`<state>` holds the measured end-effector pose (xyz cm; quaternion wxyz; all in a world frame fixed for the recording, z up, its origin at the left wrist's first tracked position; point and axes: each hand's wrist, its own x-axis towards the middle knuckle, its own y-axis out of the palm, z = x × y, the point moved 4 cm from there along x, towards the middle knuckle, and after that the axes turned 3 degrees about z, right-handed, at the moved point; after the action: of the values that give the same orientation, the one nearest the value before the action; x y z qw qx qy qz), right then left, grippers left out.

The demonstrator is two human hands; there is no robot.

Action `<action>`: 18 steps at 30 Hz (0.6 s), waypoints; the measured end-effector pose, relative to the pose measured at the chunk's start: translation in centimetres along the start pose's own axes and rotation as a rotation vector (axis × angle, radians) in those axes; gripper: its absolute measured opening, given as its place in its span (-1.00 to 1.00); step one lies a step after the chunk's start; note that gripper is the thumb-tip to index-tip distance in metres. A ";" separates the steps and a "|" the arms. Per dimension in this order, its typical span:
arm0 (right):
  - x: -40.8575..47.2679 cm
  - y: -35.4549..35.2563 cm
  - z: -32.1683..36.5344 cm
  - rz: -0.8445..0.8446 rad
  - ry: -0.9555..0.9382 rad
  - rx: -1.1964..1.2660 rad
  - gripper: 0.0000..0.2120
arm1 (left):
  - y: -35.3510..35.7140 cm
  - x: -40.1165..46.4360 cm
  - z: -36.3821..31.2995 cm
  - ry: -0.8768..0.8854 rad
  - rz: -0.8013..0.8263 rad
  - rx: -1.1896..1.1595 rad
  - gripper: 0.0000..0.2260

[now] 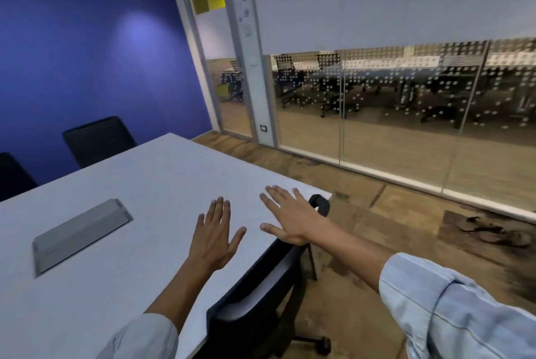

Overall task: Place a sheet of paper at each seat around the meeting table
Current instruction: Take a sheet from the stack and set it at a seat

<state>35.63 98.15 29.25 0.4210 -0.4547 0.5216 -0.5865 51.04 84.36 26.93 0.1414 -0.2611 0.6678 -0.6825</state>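
Observation:
The white meeting table (139, 184) fills the lower left. My left hand (214, 231) lies flat, fingers spread, over the table's right part. My right hand (287, 213) is also spread flat, close to the table's right edge and corner. Neither hand holds anything. I cannot make out a separate sheet of paper against the white tabletop. A black office chair (261, 295) is pushed in at the table's right edge, under my right wrist, its armrest (320, 203) showing beyond my fingers.
A grey cable hatch (81, 235) is set into the tabletop on the left. Two dark chairs (98, 138) stand at the far side against the blue wall. A glass partition (406, 126) and door run along the right, with brown floor (377, 213) between.

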 end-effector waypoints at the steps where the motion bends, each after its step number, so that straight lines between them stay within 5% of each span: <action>1: 0.2 -0.1 0.2 -0.001 -0.010 -0.008 -0.23 | -0.6 0.5 -0.1 0.005 -0.011 0.008 -0.19; 9: 3.4 -0.9 -18.9 0.017 -0.023 -0.003 -0.23 | 1.5 17.0 -13.2 -0.055 -0.045 -0.067 -0.14; 18: 12.0 2.2 -34.9 0.024 -0.005 0.004 -0.24 | 7.6 33.5 -14.3 -0.144 0.026 -0.012 -0.10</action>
<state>-1.08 94.29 26.71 0.4302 -0.4489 0.5249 -0.5813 14.45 77.64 25.44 0.1965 -0.3017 0.6634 -0.6560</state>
